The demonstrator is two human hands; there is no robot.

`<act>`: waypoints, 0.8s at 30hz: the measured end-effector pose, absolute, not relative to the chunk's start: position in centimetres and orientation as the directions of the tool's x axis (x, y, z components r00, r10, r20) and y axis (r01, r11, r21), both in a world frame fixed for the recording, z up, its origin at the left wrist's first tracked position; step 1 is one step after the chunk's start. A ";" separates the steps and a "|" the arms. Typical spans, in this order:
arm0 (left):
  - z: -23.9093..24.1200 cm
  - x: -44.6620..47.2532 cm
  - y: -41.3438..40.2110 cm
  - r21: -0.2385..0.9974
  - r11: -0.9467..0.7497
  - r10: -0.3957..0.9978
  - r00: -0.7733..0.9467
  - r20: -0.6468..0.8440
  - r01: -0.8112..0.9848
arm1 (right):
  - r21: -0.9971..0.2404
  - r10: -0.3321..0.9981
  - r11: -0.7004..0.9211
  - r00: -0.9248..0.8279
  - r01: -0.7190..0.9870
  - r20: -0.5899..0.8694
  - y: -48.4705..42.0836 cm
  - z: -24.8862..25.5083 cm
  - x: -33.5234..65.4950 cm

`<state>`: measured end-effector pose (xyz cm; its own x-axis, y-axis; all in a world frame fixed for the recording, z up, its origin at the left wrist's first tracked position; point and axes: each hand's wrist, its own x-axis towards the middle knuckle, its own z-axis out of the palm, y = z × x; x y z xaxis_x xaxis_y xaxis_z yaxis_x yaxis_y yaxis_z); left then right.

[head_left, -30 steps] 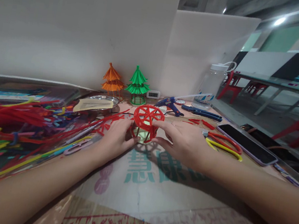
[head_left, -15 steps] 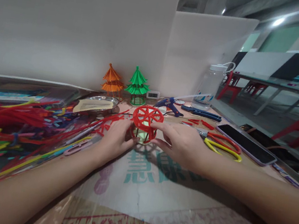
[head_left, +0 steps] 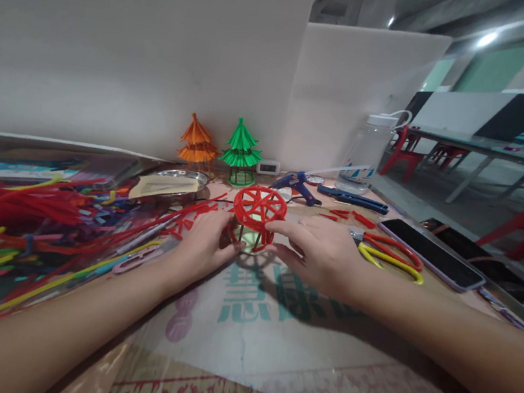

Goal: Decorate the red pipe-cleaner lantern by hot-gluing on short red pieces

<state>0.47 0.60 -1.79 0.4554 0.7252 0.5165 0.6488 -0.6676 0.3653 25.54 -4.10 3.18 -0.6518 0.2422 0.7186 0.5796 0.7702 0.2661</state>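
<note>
A small round pavilion frame of fuzzy red stems stands upright on the sheeted table. Its top is a spoked ring; dark posts run down to a pale base. My left hand holds its left side, the thumb low near the base and the other fingers partly hidden behind it. On the opposite side, my right hand grips the frame between index finger and thumb. Beyond it stand two finished-looking little pavilions with tiered roofs, one orange and one green.
Colourful fuzzy stems are heaped at left, near a metal dish. Behind my right hand lie a blue glue gun and a dark blue tool. Red-and-yellow-handled pliers, a phone and a clear bottle are at right.
The red frame has turned slightly, its top spokes now at a different angle. Both hands stay around it in nearly the same place.
</note>
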 end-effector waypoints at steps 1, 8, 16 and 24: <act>-1.8 0.5 0.6 0.363 -0.670 0.722 0.456 0.520 0.648 | 0.259 0.243 0.775 -0.649 0.577 0.721 -4.1 3.2 25.6; -1.7 0.5 0.4 0.321 -0.668 0.712 0.451 0.538 0.671 | 0.258 0.247 0.777 -0.655 0.574 0.714 -3.8 2.9 25.6; -1.7 0.5 0.4 0.299 -0.672 0.700 0.449 0.555 0.678 | 0.208 0.314 0.766 -0.637 0.608 0.704 -3.8 2.8 25.5; -1.7 0.5 0.4 0.289 -0.676 0.695 0.457 0.555 0.678 | 0.216 0.300 0.778 -0.652 0.590 0.696 -3.7 2.7 25.5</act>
